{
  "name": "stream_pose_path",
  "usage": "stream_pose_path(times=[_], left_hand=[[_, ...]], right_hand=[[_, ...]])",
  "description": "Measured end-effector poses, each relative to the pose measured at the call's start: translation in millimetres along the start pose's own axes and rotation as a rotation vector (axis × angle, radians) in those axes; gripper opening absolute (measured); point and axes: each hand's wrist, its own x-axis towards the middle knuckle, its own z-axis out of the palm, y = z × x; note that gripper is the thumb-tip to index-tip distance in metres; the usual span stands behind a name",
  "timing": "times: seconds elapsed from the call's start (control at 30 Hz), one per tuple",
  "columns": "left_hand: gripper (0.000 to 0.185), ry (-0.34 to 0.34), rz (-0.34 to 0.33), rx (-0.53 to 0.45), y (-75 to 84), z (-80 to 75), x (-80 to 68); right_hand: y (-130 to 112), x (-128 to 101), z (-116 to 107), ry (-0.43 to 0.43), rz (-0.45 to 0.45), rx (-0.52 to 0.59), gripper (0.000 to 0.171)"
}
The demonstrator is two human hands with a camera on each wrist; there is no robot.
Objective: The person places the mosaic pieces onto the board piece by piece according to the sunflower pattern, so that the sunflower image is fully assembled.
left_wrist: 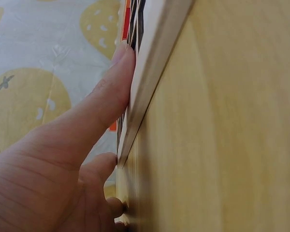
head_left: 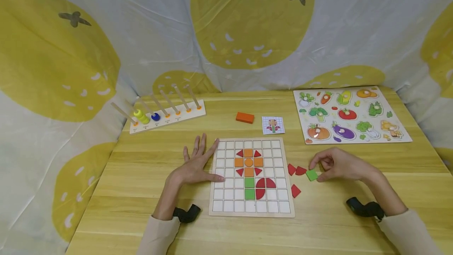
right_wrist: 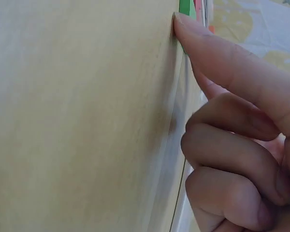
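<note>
Wooden table (head_left: 148, 176), lemon-print cloth (head_left: 70, 50) behind and at the sides. Grid board (head_left: 279, 204) lies at centre; orange, red and green tiles fill part of it.

Green tile (head_left: 312, 175) sits on the table right of the board, just beside three loose red pieces (head_left: 296, 171). Right hand (head_left: 339, 164) is over it: forefinger and thumb pinch the tile's edges, other fingers curled in. Left hand (head_left: 194, 168) is well apart from the tile, on the far side of the board.

Head view gives the whole layout: peg rack (head_left: 166, 118) with rings at far left, orange block (head_left: 245, 117) and pattern card (head_left: 273, 124) beyond the board, vegetable puzzle (head_left: 354, 115) at far right. Left wrist view shows only the contact: thumb (left_wrist: 111, 92) pressed flat against the board's rim (left_wrist: 150, 82), which the head view shows less clearly. Right wrist view shows a fingertip (right_wrist: 183, 24) down at the table with a sliver of green tile (right_wrist: 187, 7) at its tip, and three fingers folded.

Left hand: flat, fingers spread and straight, palm on the table, thumb and forefinger touching the board's left edge; grasps nothing.
</note>
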Motion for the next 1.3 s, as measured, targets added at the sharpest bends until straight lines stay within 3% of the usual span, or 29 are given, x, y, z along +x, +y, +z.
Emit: stream_pose_path(times=[0.27, 0.47, 0.7, 0.83, 1.1, 1.3], left_hand=[[0.121, 0.000, 0.000, 0.006, -0.4, -0.6, -0.5], [0.121, 0.002, 0.000, 0.007, -1.9, 0.5, -0.8], [0.121, 0.000, 0.004, -0.001, -1.3, 0.3, -0.6], [0.121, -0.003, 0.000, -0.005, -1.0, 0.6, -0.4], [0.121, -0.007, -0.007, 0.007, 0.8, 0.3, 0.1], [0.122, -0.005, -0.011, 0.011, 1.1, -0.5, -0.4]], right_hand=[[-14.0, 2.7, 8.3, 0.125, 0.020, -0.124, 0.029], [-44.9, 16.6, 41.6, 0.226, 0.002, -0.071, 0.027], [-86.1, 40.5, 111.6, 0.180, -0.041, -0.105, 0.022], [-99.5, 43.9, 137.3, 0.134, -0.068, -0.134, 0.023], [-102.2, 45.9, 153.3, 0.175, -0.087, -0.280, 0.029], [-99.7, 48.4, 148.6, 0.119, -0.119, -0.240, 0.030]])
